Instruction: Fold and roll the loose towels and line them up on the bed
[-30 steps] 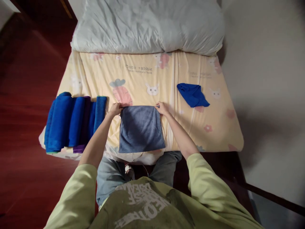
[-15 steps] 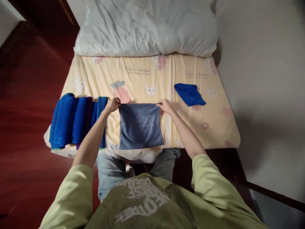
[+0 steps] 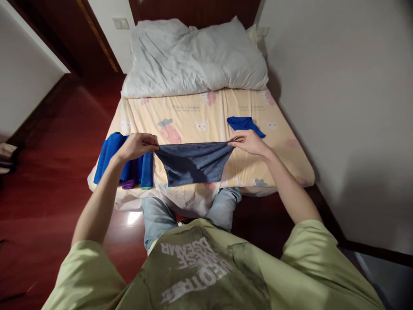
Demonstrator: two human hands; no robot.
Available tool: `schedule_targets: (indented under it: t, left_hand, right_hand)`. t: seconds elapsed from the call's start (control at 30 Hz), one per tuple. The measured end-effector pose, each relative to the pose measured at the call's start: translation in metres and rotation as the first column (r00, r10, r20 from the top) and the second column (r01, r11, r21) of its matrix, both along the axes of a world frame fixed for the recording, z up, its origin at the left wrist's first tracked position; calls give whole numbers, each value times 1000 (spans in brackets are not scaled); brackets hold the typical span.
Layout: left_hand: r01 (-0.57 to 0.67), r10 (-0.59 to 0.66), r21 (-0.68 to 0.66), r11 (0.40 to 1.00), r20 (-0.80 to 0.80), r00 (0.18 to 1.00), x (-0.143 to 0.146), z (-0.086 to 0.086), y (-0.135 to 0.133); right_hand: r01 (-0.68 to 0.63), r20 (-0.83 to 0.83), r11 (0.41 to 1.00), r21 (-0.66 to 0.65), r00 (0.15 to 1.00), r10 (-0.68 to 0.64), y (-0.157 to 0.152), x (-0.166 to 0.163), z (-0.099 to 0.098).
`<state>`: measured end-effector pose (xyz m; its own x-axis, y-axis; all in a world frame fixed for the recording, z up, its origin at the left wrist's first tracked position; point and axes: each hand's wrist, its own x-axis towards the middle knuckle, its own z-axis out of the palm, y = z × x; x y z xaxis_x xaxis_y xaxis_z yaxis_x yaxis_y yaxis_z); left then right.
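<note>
A grey-blue towel (image 3: 193, 162) hangs stretched between my two hands, its upper edge pulled nearly straight and its lower part sagging in folds. My left hand (image 3: 139, 144) pinches the upper left corner, fingers closed. At the upper right corner my right hand (image 3: 248, 141) holds the cloth in a closed pinch. Beneath and beside my left forearm lies a row of rolled blue towels (image 3: 109, 150), with a purple towel (image 3: 128, 184) among them; my arm hides part of the row. A crumpled blue cloth (image 3: 241, 123) rests just beyond my right hand.
The bed (image 3: 277, 168) has a yellow sheet with rabbit and carrot prints. A pale pillow or folded quilt (image 3: 196, 60) lies across its far end. A wall (image 3: 338, 107) runs along the right, and dark red floor (image 3: 58, 172) lies to the left.
Both hands have lifted the grey-blue towel and drawn its upper corners farther apart, so it now sags. The view has tilted up, showing more of the bed's far end.
</note>
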<state>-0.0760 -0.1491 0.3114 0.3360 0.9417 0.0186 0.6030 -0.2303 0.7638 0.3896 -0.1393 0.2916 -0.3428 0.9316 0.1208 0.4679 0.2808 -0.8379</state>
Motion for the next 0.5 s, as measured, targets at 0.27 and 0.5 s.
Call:
schedule_targets:
  t: [0.27,0.5]
  left_hand:
    - [92,-93,-18,996,-48,995,-5,69,-55]
    - [195,-200,-289,937,14,980,-4,78,-44]
  right_hand:
    - [-48,39,997,-59,998,50,-64,2,64]
    - [-25,42,991,-133,999,31,-62,15,71]
